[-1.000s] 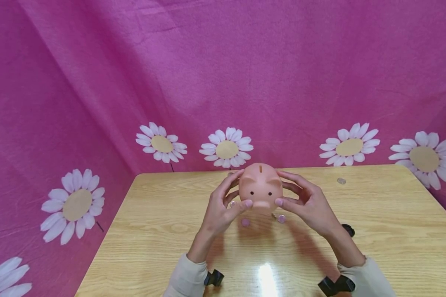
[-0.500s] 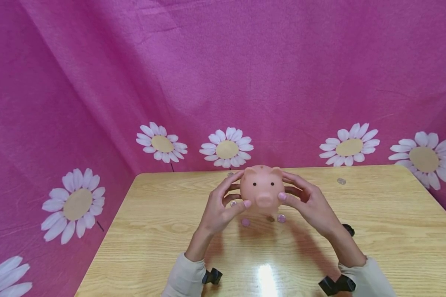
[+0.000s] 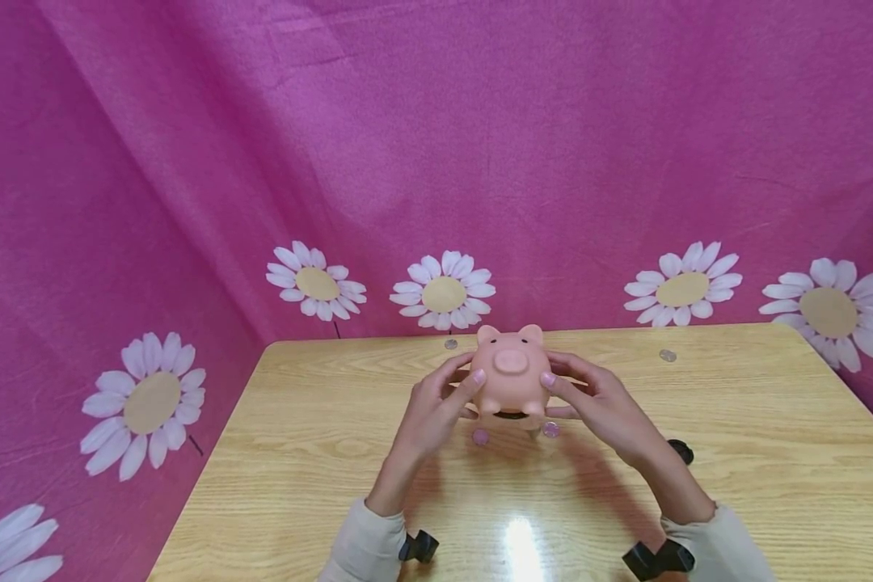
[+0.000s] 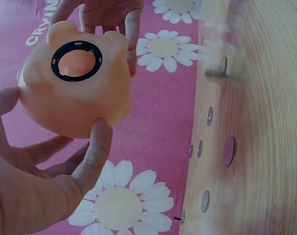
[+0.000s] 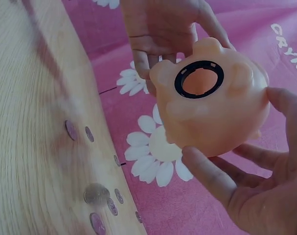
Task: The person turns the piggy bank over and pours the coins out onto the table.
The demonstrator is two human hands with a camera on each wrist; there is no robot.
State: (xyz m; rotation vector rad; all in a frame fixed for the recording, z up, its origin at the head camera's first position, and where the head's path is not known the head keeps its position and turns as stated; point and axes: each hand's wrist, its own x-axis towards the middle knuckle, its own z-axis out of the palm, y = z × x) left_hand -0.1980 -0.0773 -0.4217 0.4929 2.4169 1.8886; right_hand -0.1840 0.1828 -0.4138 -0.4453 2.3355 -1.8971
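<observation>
A pink piggy bank (image 3: pixel 511 373) is held in the air above the table, tilted back with its snout raised and its feet towards me. My left hand (image 3: pixel 432 404) grips its left side, thumb near the front foot and fingers behind. The right hand (image 3: pixel 605 408) grips the opposite side in the same way. In the left wrist view, a black ring (image 4: pixel 57 67) frames the uncovered hole in its belly. Beneath it, a silver coin (image 3: pixel 550 429) and a pinkish coin (image 3: pixel 481 436) lie on the table. One blurred coin (image 5: pixel 96 193) appears in the right wrist view.
The wooden table (image 3: pixel 284 477) ends at a pink daisy-print cloth (image 3: pixel 553 162). Farther coins lie at the back left (image 3: pixel 451 344) and back right (image 3: pixel 668 356). A black round cap (image 3: pixel 681 451) sits beside my right forearm, partly hidden.
Both hands have rotated the piggy bank backwards: its top slot has gone from sight, the snout has come up, and the belly hole's dark rim now shows. Both hands keep hold.
</observation>
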